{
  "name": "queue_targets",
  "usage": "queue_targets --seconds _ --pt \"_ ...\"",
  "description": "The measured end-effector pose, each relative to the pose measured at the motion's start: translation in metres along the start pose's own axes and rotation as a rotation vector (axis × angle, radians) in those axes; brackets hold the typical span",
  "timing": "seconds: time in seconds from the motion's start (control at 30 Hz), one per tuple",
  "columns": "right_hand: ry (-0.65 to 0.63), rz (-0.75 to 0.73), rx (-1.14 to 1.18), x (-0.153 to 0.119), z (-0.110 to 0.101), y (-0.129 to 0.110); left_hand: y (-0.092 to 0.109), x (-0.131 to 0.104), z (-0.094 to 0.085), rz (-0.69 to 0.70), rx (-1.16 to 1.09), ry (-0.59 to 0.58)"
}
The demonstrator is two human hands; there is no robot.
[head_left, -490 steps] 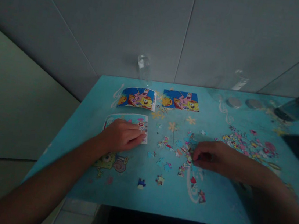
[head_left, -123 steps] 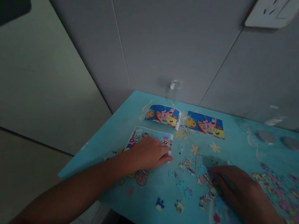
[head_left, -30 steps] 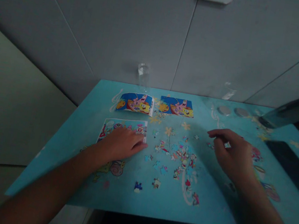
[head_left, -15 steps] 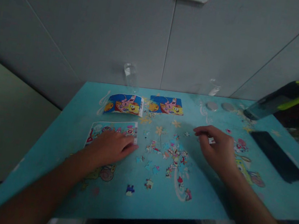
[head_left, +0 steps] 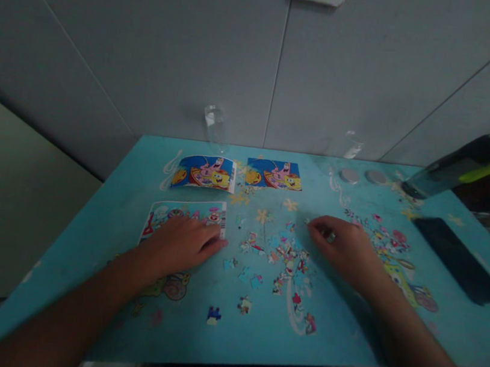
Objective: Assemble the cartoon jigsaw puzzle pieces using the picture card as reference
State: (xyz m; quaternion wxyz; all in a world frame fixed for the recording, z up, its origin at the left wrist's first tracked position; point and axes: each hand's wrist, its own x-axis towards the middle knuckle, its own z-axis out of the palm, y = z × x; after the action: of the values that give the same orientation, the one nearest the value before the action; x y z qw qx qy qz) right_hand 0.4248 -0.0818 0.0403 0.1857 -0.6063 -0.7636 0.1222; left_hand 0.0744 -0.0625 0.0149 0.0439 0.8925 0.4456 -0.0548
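My left hand [head_left: 184, 242] rests over the lower picture sheet [head_left: 218, 209], palm down, thumb apart from the other fingers and nothing visibly held. Right of the loose puzzle pieces [head_left: 292, 257], my right hand [head_left: 339, 242] has thumb and fingertips brought together beside a small piece [head_left: 306, 221]; whether it grips that piece is too small to tell. A blue puzzle piece [head_left: 213, 315] lies near the front edge, and a multicoloured one [head_left: 245, 305] is to its right.
Behind are a curled picture card [head_left: 204, 173], a flat card [head_left: 274, 174], clear containers [head_left: 215, 128] and two round lids [head_left: 349, 175]. More pieces [head_left: 379, 233], a dark phone-like slab [head_left: 457, 259] and a tilted bottle [head_left: 457, 165] occupy the right side.
My right hand has moved left and slightly down, to beside the small piece, uncovering pieces behind it. My left hand has stayed in place.
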Motion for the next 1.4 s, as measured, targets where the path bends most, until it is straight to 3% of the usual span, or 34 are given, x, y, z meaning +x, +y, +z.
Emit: queue_targets --seconds 0.13,0.3,0.63,0.83,1.03,1.4 --pt "-0.134 -0.03 0.003 -0.002 0.002 -0.002 0.0 0.0 0.0 0.005 -0.003 0.019" --pt "-0.167 -0.026 0.011 -0.002 0.006 -0.001 0.0 0.0 0.0 0.011 -0.004 0.019" --pt "-0.159 -0.081 0.039 -0.003 0.006 0.003 0.0 0.001 -0.001 0.002 0.005 0.005" --pt "-0.002 0.007 -0.074 0.005 0.007 0.026 0.0 0.0 -0.001 0.002 0.002 0.014" --pt "-0.018 -0.025 -0.099 0.011 0.013 0.035 0.0 0.0 0.0 0.011 0.006 0.019" --pt "-0.007 0.16 0.023 0.012 0.01 0.026 0.002 0.0 -0.001 0.009 0.023 0.028"
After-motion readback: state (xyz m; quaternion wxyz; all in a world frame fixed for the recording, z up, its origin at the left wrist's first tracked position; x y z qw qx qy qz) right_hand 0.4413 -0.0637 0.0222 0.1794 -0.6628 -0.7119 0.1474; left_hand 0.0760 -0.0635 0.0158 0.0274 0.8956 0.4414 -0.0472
